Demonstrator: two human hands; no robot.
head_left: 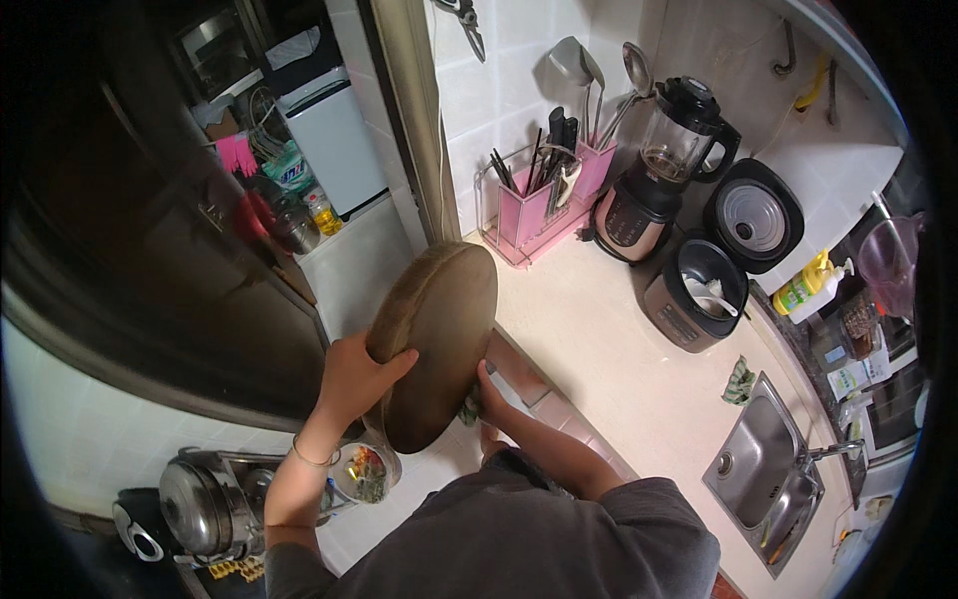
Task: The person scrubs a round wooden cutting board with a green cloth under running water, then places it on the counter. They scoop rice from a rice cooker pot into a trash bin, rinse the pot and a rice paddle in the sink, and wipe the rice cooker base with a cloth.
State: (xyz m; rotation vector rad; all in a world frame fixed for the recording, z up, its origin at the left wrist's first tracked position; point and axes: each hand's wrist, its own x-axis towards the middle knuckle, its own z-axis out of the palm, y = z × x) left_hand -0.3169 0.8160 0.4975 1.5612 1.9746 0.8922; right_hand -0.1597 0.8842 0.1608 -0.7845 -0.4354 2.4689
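A thick round wooden chopping board (449,337) is held tilted up on its edge in front of my body, beside the counter's front edge. My left hand (370,371) grips its left rim, with the thumb on the flat face. At the lower right rim is my right hand (492,393), its fingers mostly hidden behind the board. A green patterned cloth (470,408) shows next to my right hand, partly covered by the board. Another crumpled green and white cloth (739,382) lies on the counter (576,329) near the sink.
On the counter stand a pink utensil rack (524,217), a blender (644,180) and an open rice cooker (696,299). A steel sink (763,464) is at the right. Below the board are a waste bin (393,468) and, further left, a rack with steel pots (194,509).
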